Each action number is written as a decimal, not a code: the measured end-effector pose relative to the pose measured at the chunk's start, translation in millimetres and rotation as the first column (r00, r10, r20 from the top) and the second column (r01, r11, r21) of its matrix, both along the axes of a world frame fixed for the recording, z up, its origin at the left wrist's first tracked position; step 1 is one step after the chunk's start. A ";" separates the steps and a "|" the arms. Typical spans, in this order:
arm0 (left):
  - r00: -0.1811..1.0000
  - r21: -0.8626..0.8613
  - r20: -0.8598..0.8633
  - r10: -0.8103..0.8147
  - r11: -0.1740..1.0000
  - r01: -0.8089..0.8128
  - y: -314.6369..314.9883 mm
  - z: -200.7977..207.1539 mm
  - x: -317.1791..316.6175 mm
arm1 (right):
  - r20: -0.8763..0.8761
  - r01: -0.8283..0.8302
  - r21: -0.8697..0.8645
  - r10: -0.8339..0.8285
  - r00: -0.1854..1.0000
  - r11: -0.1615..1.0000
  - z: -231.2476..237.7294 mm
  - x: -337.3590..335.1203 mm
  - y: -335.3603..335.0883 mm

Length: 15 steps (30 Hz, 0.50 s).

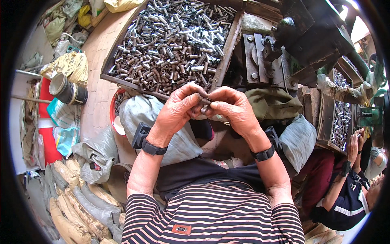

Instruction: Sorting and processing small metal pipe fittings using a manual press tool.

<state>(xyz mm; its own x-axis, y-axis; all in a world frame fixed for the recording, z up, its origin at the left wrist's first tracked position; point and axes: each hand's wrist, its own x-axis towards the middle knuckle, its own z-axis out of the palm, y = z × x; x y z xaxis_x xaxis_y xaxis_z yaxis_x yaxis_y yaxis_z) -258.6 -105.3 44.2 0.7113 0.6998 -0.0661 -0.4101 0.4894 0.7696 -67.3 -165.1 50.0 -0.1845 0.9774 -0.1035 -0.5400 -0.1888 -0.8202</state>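
In front of the tray, the small metal piece [205, 102] sat directly between the left hand [178, 106] and the right hand [234, 109], about equally near to both; its long axis seemed to run across from one to the other, though the fingers hid too much of it to be sure. Each grip was closed down to a thumb-and-fingertip pinch on that piece. Just beyond, the near right corner of the tray [230, 49] lay close to both hands, with dark tubes [172, 69] heaped toward its near edge and brighter tubes [195, 24] toward its far edge.
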 end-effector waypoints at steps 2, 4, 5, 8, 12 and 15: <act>1.000 0.035 0.007 0.013 0.999 -0.014 1.8 -0.7 -2.3 | 0.027 0.005 0.021 -0.006 1.000 1.000 2.2 -5.4 2.8; 0.982 0.044 0.007 0.191 0.981 -0.191 2.0 2.2 -0.6 | 0.067 -0.043 -0.017 0.044 0.997 0.999 5.5 -9.3 6.8; 0.981 0.043 0.008 0.193 0.980 -0.193 1.6 3.7 0.5 | 0.068 -0.045 -0.018 0.046 0.997 0.999 5.1 -10.1 9.9; 0.938 -0.064 -0.069 0.340 0.937 -0.345 -0.5 9.8 2.6 | 0.624 -0.012 0.251 -0.152 0.766 0.968 1.4 -12.0 28.0; 0.942 -0.159 -0.082 0.325 0.929 -0.334 3.4 8.7 -7.4 | 0.706 0.024 0.596 -0.538 0.460 0.803 -2.4 -13.4 60.8; 0.912 -0.088 -0.196 0.361 0.920 -0.383 14.4 10.9 -20.4 | 0.724 -0.019 0.643 -0.599 0.342 0.766 -5.4 -19.9 81.0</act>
